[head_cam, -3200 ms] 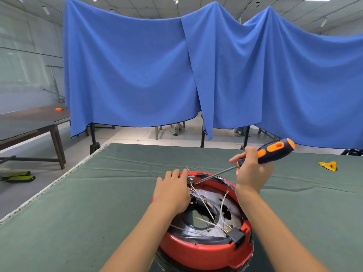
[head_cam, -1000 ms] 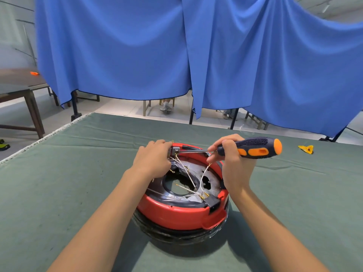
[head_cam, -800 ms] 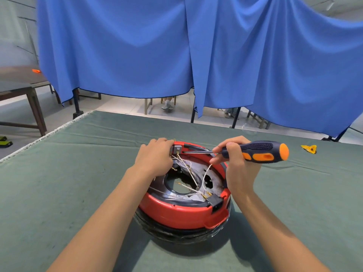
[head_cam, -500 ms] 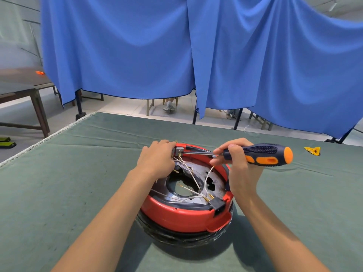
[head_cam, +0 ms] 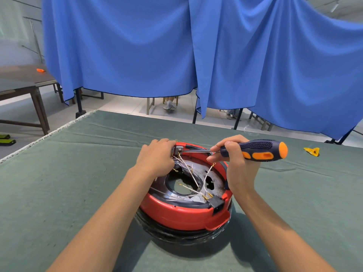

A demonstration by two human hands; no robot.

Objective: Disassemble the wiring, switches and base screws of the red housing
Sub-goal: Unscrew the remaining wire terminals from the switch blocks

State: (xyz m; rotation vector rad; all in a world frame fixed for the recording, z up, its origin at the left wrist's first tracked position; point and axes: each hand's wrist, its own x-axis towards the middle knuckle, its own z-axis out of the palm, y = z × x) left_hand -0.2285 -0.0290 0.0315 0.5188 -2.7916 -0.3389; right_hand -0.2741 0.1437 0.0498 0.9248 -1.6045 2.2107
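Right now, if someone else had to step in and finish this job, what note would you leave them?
Left hand: grips the small grey switch block at the far rim of the red housing, steadying it.
Right hand: holds the orange-and-navy screwdriver nearly level, its tip at that block.
The housing sits on the green table cover.
Done: several white wires have gold terminals hanging free.
Left: the screw at the grey block, the black switch at the near rim with its wires, and the base screws.
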